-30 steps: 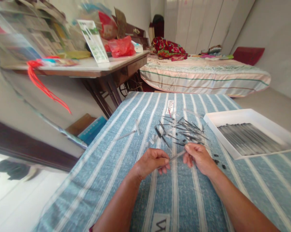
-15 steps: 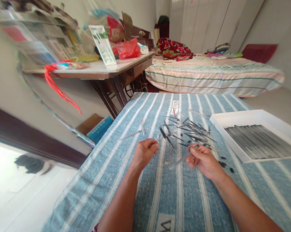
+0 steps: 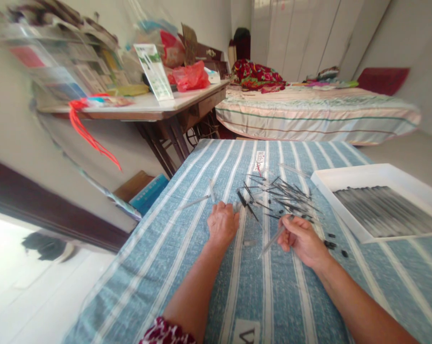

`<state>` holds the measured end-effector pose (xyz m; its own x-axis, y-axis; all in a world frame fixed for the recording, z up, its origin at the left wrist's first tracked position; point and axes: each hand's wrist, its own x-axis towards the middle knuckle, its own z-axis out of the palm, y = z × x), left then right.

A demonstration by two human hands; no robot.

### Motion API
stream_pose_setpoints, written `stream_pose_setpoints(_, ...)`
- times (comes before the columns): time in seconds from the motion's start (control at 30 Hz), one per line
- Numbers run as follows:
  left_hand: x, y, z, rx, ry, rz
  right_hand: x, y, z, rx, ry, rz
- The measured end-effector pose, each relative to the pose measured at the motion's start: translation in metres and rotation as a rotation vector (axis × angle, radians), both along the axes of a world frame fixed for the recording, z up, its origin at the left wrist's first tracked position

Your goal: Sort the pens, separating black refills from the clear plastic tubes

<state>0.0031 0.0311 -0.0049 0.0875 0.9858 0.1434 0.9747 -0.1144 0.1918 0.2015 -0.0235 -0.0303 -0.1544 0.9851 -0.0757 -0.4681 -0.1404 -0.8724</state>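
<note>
OK, clear tube (image 3: 272,241) pinched btwn fingers (image 3: 285,242) of R hand (image 3: 300,240), juts lower-L.

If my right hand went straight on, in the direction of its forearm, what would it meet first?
Probably the near edge of the black sticks, just ahead. The height of the right hand is unclear from this view, so it might pass over them.

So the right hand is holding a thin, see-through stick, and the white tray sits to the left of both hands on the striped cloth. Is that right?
Not quite: the head view shows the white tray to the right of both hands. The rest stands.
</note>
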Motion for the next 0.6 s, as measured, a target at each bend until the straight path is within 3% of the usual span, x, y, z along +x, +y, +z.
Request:
stream_pose_setpoints(0.27,0.0025,-0.0041,0.0019,-0.044,0.130,-0.033,0.0000,0.0009,0.0016,0.007,-0.001,-0.003)
stream_pose_setpoints(0.6,0.0000,-0.0092,0.0045,-0.112,0.091,-0.030,0.0010,0.0024,0.0001,-0.001,0.005,-0.007)
